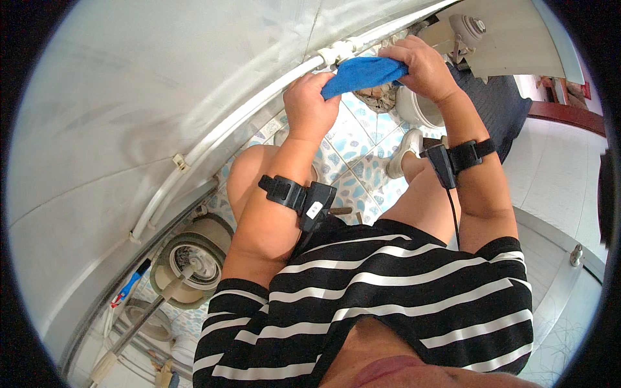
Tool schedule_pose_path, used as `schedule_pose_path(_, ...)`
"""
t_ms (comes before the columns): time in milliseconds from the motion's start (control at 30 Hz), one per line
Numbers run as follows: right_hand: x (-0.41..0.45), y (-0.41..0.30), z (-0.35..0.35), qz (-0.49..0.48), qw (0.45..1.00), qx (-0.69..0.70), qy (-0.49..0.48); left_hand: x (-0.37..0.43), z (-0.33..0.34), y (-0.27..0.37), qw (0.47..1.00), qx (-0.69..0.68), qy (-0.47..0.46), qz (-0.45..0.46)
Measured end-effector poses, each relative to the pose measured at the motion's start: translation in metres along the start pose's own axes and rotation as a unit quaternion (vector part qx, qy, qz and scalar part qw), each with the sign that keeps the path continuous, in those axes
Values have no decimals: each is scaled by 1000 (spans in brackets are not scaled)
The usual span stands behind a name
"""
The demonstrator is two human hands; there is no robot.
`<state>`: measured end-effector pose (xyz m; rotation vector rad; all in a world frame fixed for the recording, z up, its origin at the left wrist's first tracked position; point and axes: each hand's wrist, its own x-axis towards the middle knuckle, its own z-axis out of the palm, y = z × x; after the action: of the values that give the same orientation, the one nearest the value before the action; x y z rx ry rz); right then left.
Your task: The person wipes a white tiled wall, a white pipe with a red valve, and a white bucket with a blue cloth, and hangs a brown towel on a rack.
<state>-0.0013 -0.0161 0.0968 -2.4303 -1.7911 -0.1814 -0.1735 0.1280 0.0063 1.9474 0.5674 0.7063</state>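
Observation:
A blue cloth (pixel 366 73) is stretched between my two hands, in front of a white pipe fitting on the wall. My left hand (pixel 312 99) grips its left end, the thumb lying along the edge. At the other end my right hand (pixel 421 68) pinches the bunched fabric. Right behind the cloth runs a white wall pipe (pixel 252 116) with a joint fitting (pixel 336 52). Whether the cloth touches the pipe I cannot tell. Each forearm wears a black strapped device with a cable.
Patterned tiles (pixel 356 157) cover the floor. Below the cloth stand a white bucket (pixel 417 106) and a brownish crumpled bag (pixel 377 98). At lower left are a spin-mop bucket (pixel 191 264), its mop pole (pixel 131 332) and a blue-handled brush (pixel 130 286). A white door (pixel 548 247) stands right.

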Motion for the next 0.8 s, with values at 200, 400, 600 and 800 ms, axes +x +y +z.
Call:
schedule_pose_path(200,20,-13,3,-8,999,14,31,0,11,-11,995,20,37,-95)
schedule_pose_path(400,20,28,13,142,978,99,-116,3,10,14,975,-141,-64,-159)
schedule_pose_path(600,13,17,19,166,963,161,-137,-4,14,1,989,-87,77,-90)
schedule_pose_path(800,41,13,-1,94,981,143,-91,-6,19,-10,981,-86,84,-153)
